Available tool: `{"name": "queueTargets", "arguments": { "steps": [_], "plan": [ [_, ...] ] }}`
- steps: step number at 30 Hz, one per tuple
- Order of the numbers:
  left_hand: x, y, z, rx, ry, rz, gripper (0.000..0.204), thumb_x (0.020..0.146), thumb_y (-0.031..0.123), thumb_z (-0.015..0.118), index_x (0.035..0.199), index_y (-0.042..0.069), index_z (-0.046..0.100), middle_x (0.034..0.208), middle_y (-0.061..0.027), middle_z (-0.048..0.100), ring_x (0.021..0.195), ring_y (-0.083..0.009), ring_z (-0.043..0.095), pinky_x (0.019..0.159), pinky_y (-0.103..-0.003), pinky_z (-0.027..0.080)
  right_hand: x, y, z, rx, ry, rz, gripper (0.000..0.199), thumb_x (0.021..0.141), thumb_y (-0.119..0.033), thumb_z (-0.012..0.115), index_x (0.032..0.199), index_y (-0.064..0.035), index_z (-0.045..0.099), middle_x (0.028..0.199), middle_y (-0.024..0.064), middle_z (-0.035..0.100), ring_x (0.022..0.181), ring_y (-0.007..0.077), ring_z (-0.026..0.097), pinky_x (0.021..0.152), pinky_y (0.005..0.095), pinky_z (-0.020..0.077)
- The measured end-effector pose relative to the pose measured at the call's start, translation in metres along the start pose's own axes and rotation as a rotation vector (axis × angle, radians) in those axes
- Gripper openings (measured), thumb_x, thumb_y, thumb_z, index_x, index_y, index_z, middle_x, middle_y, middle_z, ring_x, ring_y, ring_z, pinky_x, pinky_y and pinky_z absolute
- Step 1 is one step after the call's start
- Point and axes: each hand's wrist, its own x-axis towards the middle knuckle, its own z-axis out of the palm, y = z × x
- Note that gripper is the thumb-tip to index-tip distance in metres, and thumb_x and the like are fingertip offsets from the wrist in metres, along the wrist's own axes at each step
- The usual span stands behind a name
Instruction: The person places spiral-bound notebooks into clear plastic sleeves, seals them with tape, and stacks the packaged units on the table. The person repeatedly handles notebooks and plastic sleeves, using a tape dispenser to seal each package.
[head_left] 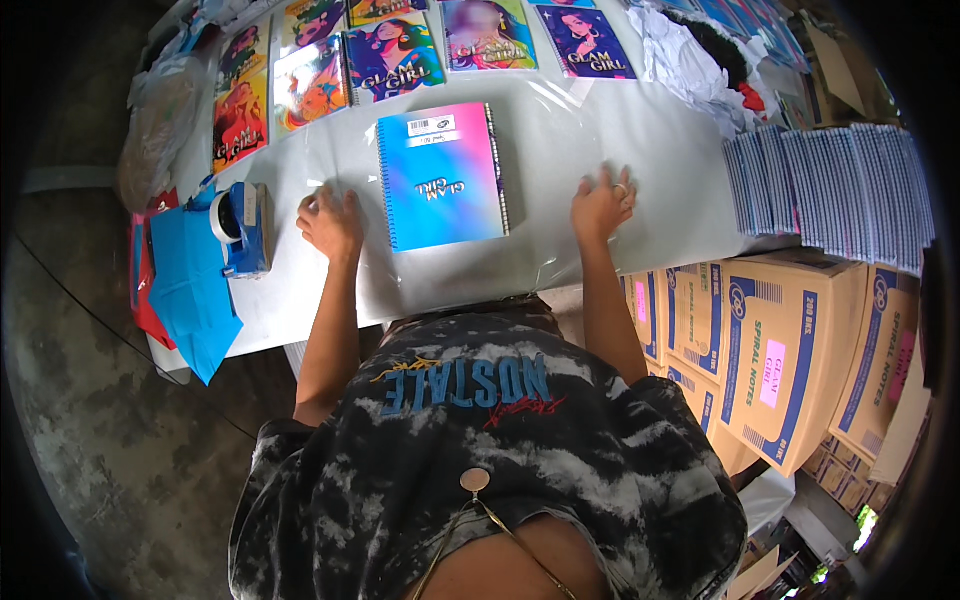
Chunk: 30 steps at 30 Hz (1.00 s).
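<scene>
Plainly between both hands [333, 230] [600, 208], a notebook [440, 170]

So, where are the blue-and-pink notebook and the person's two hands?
Blue-and-pink notebook [444, 176], head view: middle of its cover.
Left hand [334, 226], head view: middle of the hand.
Right hand [601, 207], head view: middle of the hand.

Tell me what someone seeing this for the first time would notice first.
Probably the blue and pink notebook lying on the pale table between the left hand and the right hand, neither touching it. Next might come the colourful notebooks spread along the table's far side. At the right, a long row of packed notebooks stands above big cardboard boxes.
</scene>
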Motion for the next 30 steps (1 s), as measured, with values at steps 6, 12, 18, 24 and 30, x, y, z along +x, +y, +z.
{"name": "queueTargets", "arguments": {
  "steps": [6, 12, 18, 24, 30],
  "plan": [
    [0.032, 0.005, -0.032, -0.882, -0.297, -0.340, 0.049, 0.074, 0.022, 0.076, 0.110, 0.000, 0.052, 0.087, -0.0090, 0.061, 0.071, -0.0150, 0.057, 0.063, -0.026, 0.046, 0.021, -0.010, -0.032, 0.443, -0.420, 0.156, 0.042, 0.070, -0.014, 0.075, 0.104, -0.0018, 0.054, 0.111, 0.0158, 0.056, 0.101, 0.0254, 0.054, 0.087, 0.0372, 0.0403],
    [0.046, -0.036, -0.063, -0.739, -1.025, -0.463, 0.055, 0.079, 0.025, 0.069, 0.122, -0.001, 0.044, 0.097, -0.0140, 0.064, 0.076, -0.0172, 0.063, 0.064, -0.028, 0.049, 0.044, 0.028, -0.031, 0.605, -0.507, 0.433, 0.048, 0.068, -0.014, 0.077, 0.106, 0.0039, 0.054, 0.097, 0.0126, 0.061, 0.079, 0.0152, 0.060, 0.069, 0.0269, 0.0476],
    [0.034, -0.014, -0.075, -1.311, -0.989, -0.559, 0.046, 0.090, 0.019, 0.052, 0.131, 0.005, 0.036, 0.116, -0.0188, 0.058, 0.102, -0.0278, 0.060, 0.082, -0.035, 0.050, 0.056, 0.018, -0.046, 0.889, -0.813, 0.378, 0.022, 0.083, -0.019, 0.065, 0.097, -0.0027, 0.064, 0.071, 0.0010, 0.062, 0.068, 0.0076, 0.057, 0.058, 0.0215, 0.0432],
    [0.044, 0.002, -0.099, -1.017, -1.056, -0.288, 0.029, 0.093, 0.021, 0.049, 0.113, 0.000, 0.052, 0.101, -0.0174, 0.063, 0.086, -0.0203, 0.063, 0.069, -0.030, 0.050, 0.070, -0.016, -0.076, 0.938, -1.038, 0.161, 0.024, 0.083, -0.023, 0.064, 0.085, 0.0008, 0.063, 0.075, 0.0043, 0.063, 0.066, 0.0095, 0.056, 0.065, 0.0248, 0.0450],
    [0.053, 0.014, -0.097, -0.843, -0.867, 0.134, 0.036, 0.093, 0.029, 0.053, 0.077, -0.003, 0.061, 0.080, -0.0084, 0.059, 0.072, -0.0128, 0.055, 0.068, -0.027, 0.046, 0.090, -0.050, -0.078, 0.855, -1.388, -0.207, 0.029, 0.081, -0.025, 0.066, 0.070, 0.0005, 0.058, 0.121, 0.0235, 0.054, 0.127, 0.0258, 0.040, 0.096, 0.0359, 0.0358]
  ]
}}
